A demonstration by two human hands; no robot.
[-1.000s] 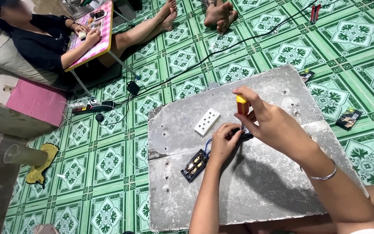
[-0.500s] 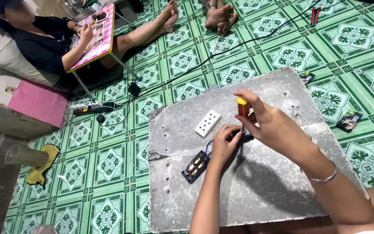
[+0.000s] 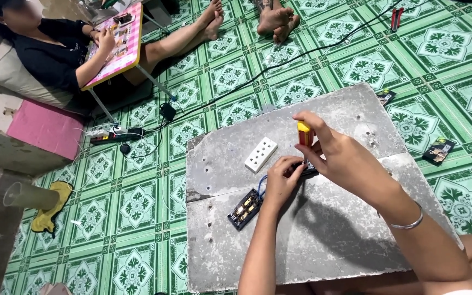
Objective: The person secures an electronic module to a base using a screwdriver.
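Note:
My right hand (image 3: 341, 155) grips a screwdriver with a yellow and red handle (image 3: 304, 133), held upright over a small dark part. My left hand (image 3: 282, 180) pinches that dark part (image 3: 308, 172) on the grey slab (image 3: 323, 235). A blue wire (image 3: 260, 184) runs from the part toward a black socket base with brass contacts (image 3: 245, 208), which lies left of my left wrist. A white socket cover plate (image 3: 261, 154) rests on the slab just beyond my left hand.
The slab lies on a green patterned tile floor. Another person sits at the far left with a pink folding table (image 3: 117, 43). A power strip (image 3: 110, 135) and black cables cross the floor. Small dark packets (image 3: 438, 151) lie right of the slab; red pliers (image 3: 396, 17) lie farther off.

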